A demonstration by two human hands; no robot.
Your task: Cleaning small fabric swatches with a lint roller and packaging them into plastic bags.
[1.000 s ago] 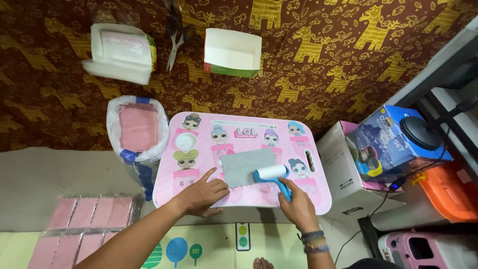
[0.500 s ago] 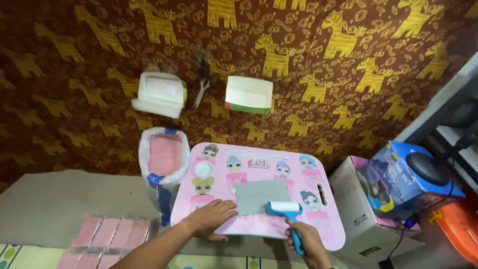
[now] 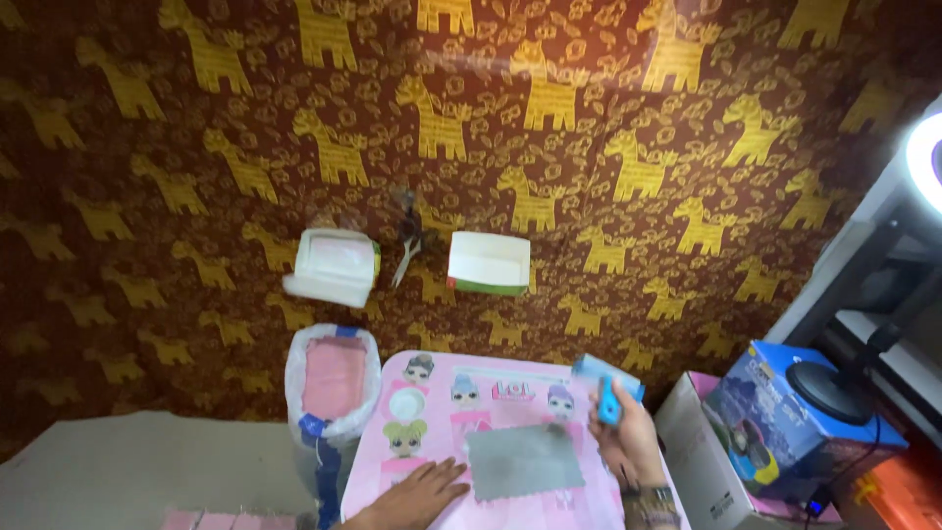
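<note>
My right hand (image 3: 628, 447) grips the blue handle of a small roller (image 3: 606, 385), lifted above the far right part of a pink cartoon-printed lap table (image 3: 432, 437). The roller head looks blurred. A grey rectangular sheet (image 3: 523, 462) lies flat on the table in front of me. My left hand (image 3: 417, 496) rests flat on the table, fingers spread, just left of the grey sheet and close to its edge.
A plastic bag of pink pieces (image 3: 334, 383) stands left of the table. On the brown horse-patterned mat lie an open white box (image 3: 334, 265), scissors (image 3: 407, 245) and a white-green box (image 3: 489, 263). Blue and white boxes (image 3: 785, 422) crowd the right side.
The view has tilted up toward the far mat. My right hand has lifted the roller off the grey sheet and up to the right; my left hand stays on the table.
</note>
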